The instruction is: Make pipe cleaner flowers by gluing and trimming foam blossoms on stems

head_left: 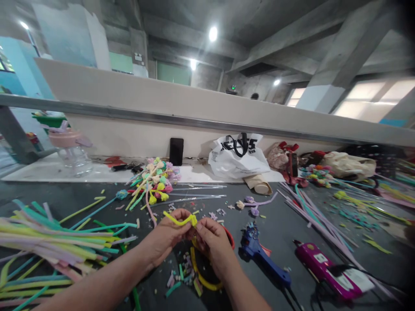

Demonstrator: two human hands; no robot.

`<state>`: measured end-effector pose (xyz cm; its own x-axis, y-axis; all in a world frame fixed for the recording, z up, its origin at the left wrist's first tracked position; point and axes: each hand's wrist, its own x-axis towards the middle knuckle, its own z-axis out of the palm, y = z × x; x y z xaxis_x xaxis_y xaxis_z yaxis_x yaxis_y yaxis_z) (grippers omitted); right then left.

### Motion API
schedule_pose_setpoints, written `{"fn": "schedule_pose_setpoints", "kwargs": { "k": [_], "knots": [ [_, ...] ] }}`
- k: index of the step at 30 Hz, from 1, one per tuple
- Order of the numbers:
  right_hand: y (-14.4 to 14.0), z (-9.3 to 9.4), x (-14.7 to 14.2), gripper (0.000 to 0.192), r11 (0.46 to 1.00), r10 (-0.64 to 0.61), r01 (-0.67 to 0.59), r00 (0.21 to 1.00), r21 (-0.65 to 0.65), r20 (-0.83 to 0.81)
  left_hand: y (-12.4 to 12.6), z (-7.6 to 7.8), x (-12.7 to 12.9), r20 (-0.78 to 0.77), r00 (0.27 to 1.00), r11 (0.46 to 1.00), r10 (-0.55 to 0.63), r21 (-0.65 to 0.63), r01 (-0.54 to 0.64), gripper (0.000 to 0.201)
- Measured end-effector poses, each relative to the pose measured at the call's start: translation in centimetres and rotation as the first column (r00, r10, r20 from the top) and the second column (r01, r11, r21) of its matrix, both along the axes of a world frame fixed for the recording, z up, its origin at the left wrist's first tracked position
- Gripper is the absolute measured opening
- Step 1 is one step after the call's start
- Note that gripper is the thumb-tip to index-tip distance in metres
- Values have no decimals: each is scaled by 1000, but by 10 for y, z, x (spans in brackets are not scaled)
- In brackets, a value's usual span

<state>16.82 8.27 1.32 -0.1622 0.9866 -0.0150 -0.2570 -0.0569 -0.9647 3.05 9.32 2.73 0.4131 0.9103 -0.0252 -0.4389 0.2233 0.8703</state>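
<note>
My left hand and my right hand meet over the dark table, both with fingers closed on a yellow pipe cleaner. It is bent into a small knot or fold between the fingertips, with one end sticking out to the left. Under my right hand, partly hidden, curve a yellow band and a red edge. Short cut bits of pipe cleaner lie just below the hands. A lilac pipe-cleaner flower stem rests beyond my right hand.
A blue glue gun and a magenta corded device lie at right. Loose pipe cleaners spread at left. Behind are a bunch of pipe-cleaner flowers, a phone, a white bag and a clear cup.
</note>
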Motion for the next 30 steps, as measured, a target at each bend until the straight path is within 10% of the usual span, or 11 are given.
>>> {"fn": "schedule_pose_setpoints", "kwargs": {
  "k": [9,17,30],
  "knots": [
    [-4,-1,-5,35,999,23,-26,992,-25,-122,-5,3,5,-56,996,997,-75,25,77,25],
    [-4,4,-2,28,975,-203,199,979,98,34,1,9,-4,-335,927,975,169,192,-109,11],
    [-3,11,2,13,933,-282,218,938,287,202,-2,10,-2,-305,947,986,99,162,-51,6]
  ]
}}
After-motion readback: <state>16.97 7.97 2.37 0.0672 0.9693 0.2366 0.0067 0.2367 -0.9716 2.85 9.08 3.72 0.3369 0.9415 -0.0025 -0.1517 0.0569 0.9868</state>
